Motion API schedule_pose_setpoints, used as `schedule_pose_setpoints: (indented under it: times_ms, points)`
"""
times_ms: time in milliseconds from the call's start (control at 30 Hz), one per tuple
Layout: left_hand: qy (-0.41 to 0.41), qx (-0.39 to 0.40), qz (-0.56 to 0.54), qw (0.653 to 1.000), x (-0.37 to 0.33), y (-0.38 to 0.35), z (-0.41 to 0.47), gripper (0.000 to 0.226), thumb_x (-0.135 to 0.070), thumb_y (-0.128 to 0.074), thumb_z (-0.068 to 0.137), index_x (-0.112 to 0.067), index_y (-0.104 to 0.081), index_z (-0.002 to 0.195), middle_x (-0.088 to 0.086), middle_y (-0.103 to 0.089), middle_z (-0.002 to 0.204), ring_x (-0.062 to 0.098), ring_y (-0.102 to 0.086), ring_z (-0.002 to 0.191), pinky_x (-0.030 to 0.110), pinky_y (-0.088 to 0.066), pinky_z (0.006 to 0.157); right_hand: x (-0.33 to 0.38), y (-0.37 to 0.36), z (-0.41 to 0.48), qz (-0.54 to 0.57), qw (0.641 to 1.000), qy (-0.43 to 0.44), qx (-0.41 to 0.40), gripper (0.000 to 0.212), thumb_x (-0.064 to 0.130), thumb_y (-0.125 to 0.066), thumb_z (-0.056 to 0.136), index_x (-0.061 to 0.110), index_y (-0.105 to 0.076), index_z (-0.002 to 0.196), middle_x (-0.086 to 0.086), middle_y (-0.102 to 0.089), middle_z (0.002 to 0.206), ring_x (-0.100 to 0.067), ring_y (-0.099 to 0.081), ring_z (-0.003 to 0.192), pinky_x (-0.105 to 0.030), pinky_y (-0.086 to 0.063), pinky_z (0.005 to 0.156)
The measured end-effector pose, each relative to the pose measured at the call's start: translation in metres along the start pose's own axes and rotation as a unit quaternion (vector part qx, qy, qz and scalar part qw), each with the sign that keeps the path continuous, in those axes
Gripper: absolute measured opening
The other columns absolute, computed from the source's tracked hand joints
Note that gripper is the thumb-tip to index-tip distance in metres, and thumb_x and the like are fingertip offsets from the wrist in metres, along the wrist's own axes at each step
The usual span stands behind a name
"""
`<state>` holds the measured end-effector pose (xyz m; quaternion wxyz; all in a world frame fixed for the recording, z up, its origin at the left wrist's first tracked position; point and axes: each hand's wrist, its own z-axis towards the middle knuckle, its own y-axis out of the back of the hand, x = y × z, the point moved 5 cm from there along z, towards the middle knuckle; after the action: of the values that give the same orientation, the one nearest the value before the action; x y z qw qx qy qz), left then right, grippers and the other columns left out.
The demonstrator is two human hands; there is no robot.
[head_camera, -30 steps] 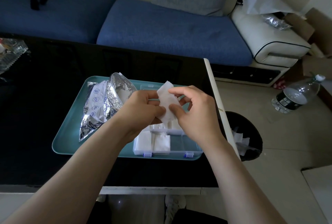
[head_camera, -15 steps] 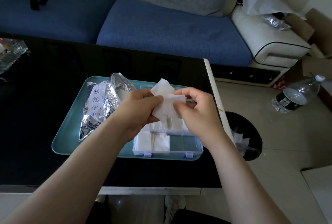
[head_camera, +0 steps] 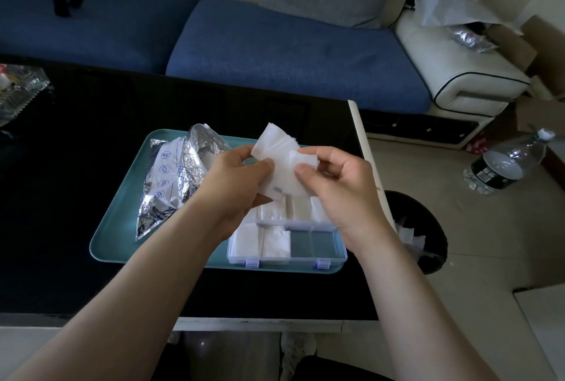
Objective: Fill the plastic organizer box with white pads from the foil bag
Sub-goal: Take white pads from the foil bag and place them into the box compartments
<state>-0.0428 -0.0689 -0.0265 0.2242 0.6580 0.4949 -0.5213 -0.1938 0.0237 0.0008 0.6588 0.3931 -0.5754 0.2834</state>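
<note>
Head view shows the left hand (head_camera: pixel 241 178) and the right hand (head_camera: pixel 339 188) both pinching, thumb against forefinger, a small fanned bunch of thin soft white pads (head_camera: pixel 279 163) just above the clear plastic organizer box (head_camera: pixel 287 262) (its near-right compartments look empty). The box sits on a teal rectangular tray (head_camera: pixel 119 227) on the glossy black counter (head_camera: pixel 61 197), beside the crinkled silver foil bag (head_camera: pixel 171 188). The pads seem light and limp, easy to drop, so gripping their edges looks best. Their long axis stands nearly upright, with the upper end leaning left.
</note>
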Motion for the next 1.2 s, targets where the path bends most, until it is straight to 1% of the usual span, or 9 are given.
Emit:
schedule_pose_setpoints:
  times_ms: [133, 233, 333, 467, 600, 733, 900, 1067, 1200]
  points:
    - [-0.054, 0.001, 0.114, 0.992, -0.003, 0.003, -0.001, 0.024, -0.007, -0.062, 0.104, -0.015, -0.070, 0.124, 0.013, -0.080, 0.097, 0.034, -0.078, 0.091, 0.052, -0.066, 0.080, 0.010, -0.003, 0.000, -0.115, 0.987, 0.104, 0.031, 0.028, 0.010, -0.075, 0.095, 0.029, -0.078, 0.116, 0.015, -0.072, 0.095, -0.005, -0.070, 0.090, -0.018, -0.055, 0.075]
    - [-0.103, 0.029, 0.215, 0.971, -0.004, 0.000, -0.004, 0.027, -0.011, -0.058, 0.101, -0.026, -0.076, 0.113, 0.029, -0.074, 0.096, 0.052, -0.070, 0.095, 0.069, -0.058, 0.087, 0.015, -0.007, -0.004, -0.213, 0.963, 0.153, 0.068, 0.027, 0.010, -0.078, 0.094, 0.023, -0.079, 0.117, 0.015, -0.073, 0.098, 0.004, -0.067, 0.091, -0.008, -0.049, 0.073]
    - [-0.109, 0.054, 0.257, 0.959, -0.004, -0.003, -0.006, 0.026, -0.016, -0.056, 0.105, -0.029, -0.078, 0.109, 0.026, -0.074, 0.094, 0.050, -0.070, 0.092, 0.068, -0.057, 0.087, 0.017, -0.009, -0.006, -0.282, 0.938, 0.185, 0.076, 0.020, 0.015, -0.079, 0.094, 0.020, -0.080, 0.113, 0.011, -0.072, 0.101, 0.004, -0.064, 0.089, -0.006, -0.046, 0.076]
    - [-0.073, 0.070, 0.226, 0.969, 0.000, -0.006, -0.005, 0.029, -0.025, -0.051, 0.111, -0.018, -0.078, 0.104, 0.026, -0.074, 0.103, 0.033, -0.070, 0.086, 0.062, -0.059, 0.088, 0.012, -0.012, -0.006, -0.309, 0.930, 0.176, 0.093, 0.027, 0.010, -0.079, 0.093, 0.022, -0.078, 0.118, 0.011, -0.063, 0.104, 0.004, -0.060, 0.091, -0.005, -0.045, 0.081]
    - [-0.022, 0.064, 0.174, 0.982, 0.004, -0.002, -0.001, 0.034, -0.028, -0.051, 0.109, -0.003, -0.075, 0.106, 0.030, -0.071, 0.112, 0.040, -0.074, 0.093, 0.047, -0.062, 0.084, 0.011, -0.016, -0.007, -0.314, 0.928, 0.181, 0.083, 0.038, 0.008, -0.080, 0.090, 0.022, -0.074, 0.125, 0.010, -0.063, 0.111, 0.003, -0.059, 0.094, -0.004, -0.044, 0.082]
    - [-0.010, 0.051, 0.174, 0.983, 0.002, 0.000, -0.001, 0.029, -0.015, -0.051, 0.097, 0.012, -0.061, 0.099, 0.028, -0.062, 0.089, 0.031, -0.065, 0.080, 0.044, -0.057, 0.074, 0.009, -0.016, -0.005, -0.318, 0.929, 0.173, 0.071, 0.043, 0.010, -0.083, 0.088, 0.021, -0.072, 0.128, 0.010, -0.063, 0.117, 0.008, -0.057, 0.094, -0.001, -0.045, 0.081]
    - [0.018, 0.038, 0.147, 0.988, 0.003, 0.001, -0.002, 0.023, -0.010, -0.050, 0.101, 0.007, -0.063, 0.093, 0.016, -0.058, 0.086, 0.028, -0.065, 0.076, 0.034, -0.059, 0.063, 0.008, -0.016, -0.004, -0.318, 0.930, 0.174, 0.058, 0.039, 0.009, -0.085, 0.086, 0.021, -0.076, 0.122, 0.010, -0.065, 0.113, 0.007, -0.058, 0.090, -0.001, -0.045, 0.079]
    - [0.020, 0.035, 0.145, 0.989, 0.007, 0.003, 0.000, 0.027, -0.015, -0.057, 0.105, 0.006, -0.074, 0.101, 0.030, -0.071, 0.098, 0.032, -0.073, 0.082, 0.053, -0.066, 0.076, 0.009, -0.020, -0.007, -0.306, 0.931, 0.179, 0.087, 0.043, 0.006, -0.086, 0.084, 0.023, -0.075, 0.123, 0.009, -0.059, 0.114, 0.003, -0.058, 0.091, -0.005, -0.046, 0.078]
    - [0.030, 0.033, 0.142, 0.989, 0.008, 0.005, 0.002, 0.026, -0.015, -0.058, 0.104, 0.004, -0.076, 0.101, 0.030, -0.073, 0.102, 0.033, -0.074, 0.083, 0.054, -0.066, 0.077, 0.009, -0.020, -0.007, -0.307, 0.930, 0.186, 0.080, 0.047, 0.008, -0.088, 0.083, 0.023, -0.073, 0.126, 0.007, -0.056, 0.119, -0.003, -0.059, 0.094, -0.008, -0.047, 0.080]
